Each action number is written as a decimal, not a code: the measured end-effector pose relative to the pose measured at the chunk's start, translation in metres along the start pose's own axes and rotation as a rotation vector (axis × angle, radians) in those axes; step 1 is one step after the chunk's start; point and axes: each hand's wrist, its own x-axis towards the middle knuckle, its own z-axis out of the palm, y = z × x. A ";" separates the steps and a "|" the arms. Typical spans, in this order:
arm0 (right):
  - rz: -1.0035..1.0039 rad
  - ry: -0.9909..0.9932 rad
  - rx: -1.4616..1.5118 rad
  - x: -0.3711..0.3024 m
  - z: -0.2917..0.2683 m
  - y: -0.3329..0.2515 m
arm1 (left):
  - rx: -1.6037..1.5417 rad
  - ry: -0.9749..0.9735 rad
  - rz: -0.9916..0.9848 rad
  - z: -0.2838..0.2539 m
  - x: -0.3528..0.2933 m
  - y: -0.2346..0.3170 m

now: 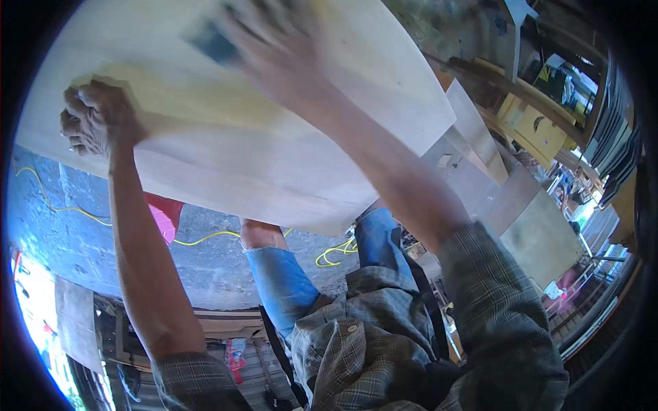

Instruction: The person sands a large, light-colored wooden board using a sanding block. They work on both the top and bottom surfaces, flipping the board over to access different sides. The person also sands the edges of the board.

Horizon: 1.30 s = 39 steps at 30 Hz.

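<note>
A large pale wooden board [267, 168] with a curved right edge spans the upper part of the view. My left hand [96, 118] is curled into a fist and rests on the board near its left side; nothing shows in it. Farther off, my right hand [277, 51] lies over the board, its fingers smeared by motion. A dark flat pad [214, 44], perhaps a sanding block or folded sandpaper, sticks out at the left of this hand, which presses it to the board. The pad's exact kind is too blurred to tell.
Below the board, a yellow cord [205, 239] runs over the grey floor [212, 274] past my legs. A pink-red object [162, 214] is partly under the board. More wooden panels [541, 236] lean at the right, and timber and a yellow panel [531, 130] stand beyond.
</note>
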 end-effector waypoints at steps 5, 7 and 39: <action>0.499 -0.524 -0.482 -0.239 -0.189 0.052 | 0.151 0.127 0.241 0.033 0.009 -0.029; 0.665 -0.456 -0.664 -0.346 -0.236 0.076 | 0.031 0.116 0.287 0.019 -0.021 0.029; 1.806 0.962 1.459 -0.339 -0.127 0.060 | -0.014 -0.315 0.681 0.014 -0.311 0.257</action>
